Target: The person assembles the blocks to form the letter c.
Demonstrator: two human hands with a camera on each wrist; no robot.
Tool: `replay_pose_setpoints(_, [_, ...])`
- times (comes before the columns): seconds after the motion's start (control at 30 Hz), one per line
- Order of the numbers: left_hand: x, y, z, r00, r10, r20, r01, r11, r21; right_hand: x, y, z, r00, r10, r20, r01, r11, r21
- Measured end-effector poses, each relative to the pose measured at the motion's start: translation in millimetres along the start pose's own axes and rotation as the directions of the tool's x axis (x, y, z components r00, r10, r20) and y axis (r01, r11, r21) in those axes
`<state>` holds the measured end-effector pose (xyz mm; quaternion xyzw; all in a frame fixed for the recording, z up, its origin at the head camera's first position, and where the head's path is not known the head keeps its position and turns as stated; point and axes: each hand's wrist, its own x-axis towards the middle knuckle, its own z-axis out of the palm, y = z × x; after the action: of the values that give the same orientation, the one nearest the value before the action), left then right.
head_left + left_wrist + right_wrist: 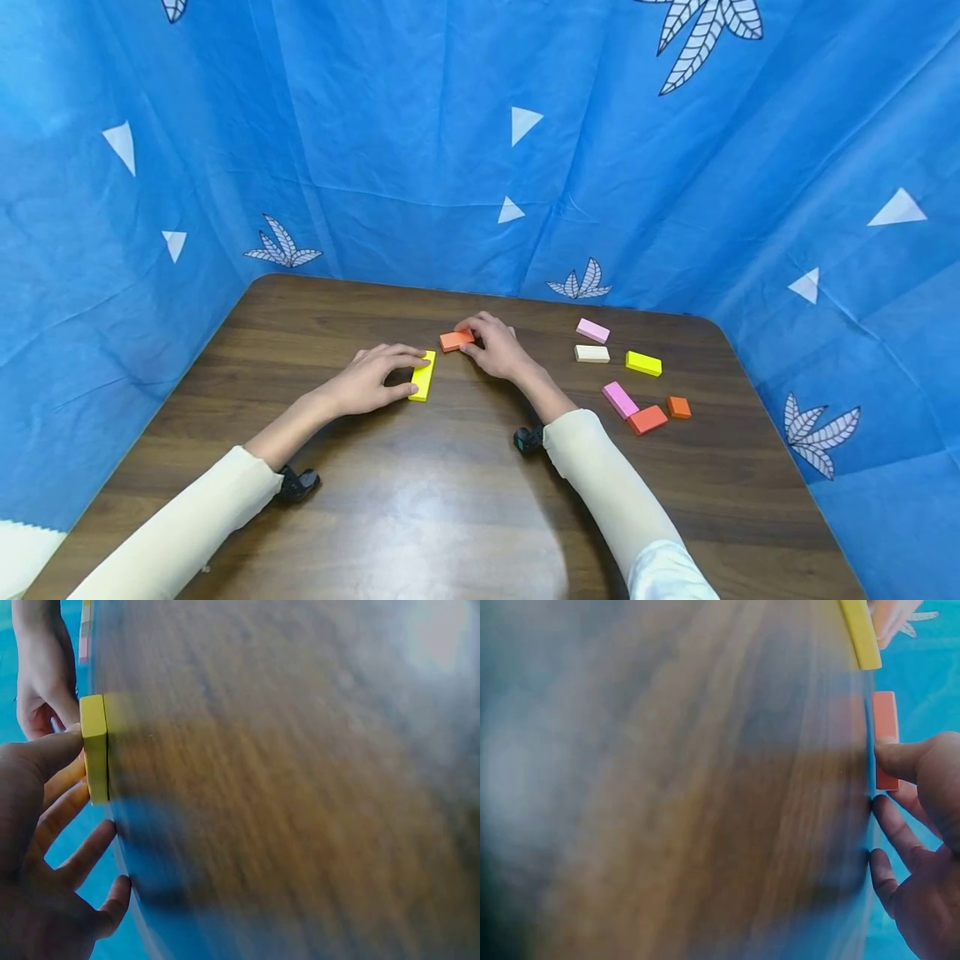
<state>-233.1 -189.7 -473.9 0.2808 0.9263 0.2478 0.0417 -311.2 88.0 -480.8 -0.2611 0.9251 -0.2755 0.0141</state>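
Note:
My left hand pinches a yellow block between thumb and fingers. The block lies flat on the wooden table, its long side pointing away from me. In the left wrist view the thumb presses one face of the yellow block, with fingers behind it. Just beyond and to the right, my right hand pinches an orange block, which lies crosswise. The right wrist view has the thumb on the near side of the orange block. A small gap separates the two blocks.
Right of my hands lie two pink blocks, a cream block, another yellow block, a red-orange block and a short orange block. A blue curtain hangs behind and beside the wooden table.

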Motion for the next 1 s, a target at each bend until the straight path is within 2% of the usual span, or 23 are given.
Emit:
replay_pose_setpoints(0.53, [-0.9, 1.9, 0.4, 1.000, -0.007, -0.008, 0.006, 1.000, -0.029, 12, -12, 4, 0.999, -0.019, 0.035, 0.019, 1.000, 0.000])
replay_pose_setpoints(0.77, [0.5, 3.6, 1.4, 1.000, 0.000, -0.007, 0.000, 0.999, -0.044, 14, -11, 7, 0.998, -0.041, 0.048, 0.042, 0.999, -0.032])
replay_pose_setpoints(1.0, [-1.1, 3.4, 0.4, 1.000, -0.001, -0.012, 0.000, 0.999, -0.043, 15, -11, 9, 0.997, -0.049, 0.054, 0.050, 0.998, -0.022])
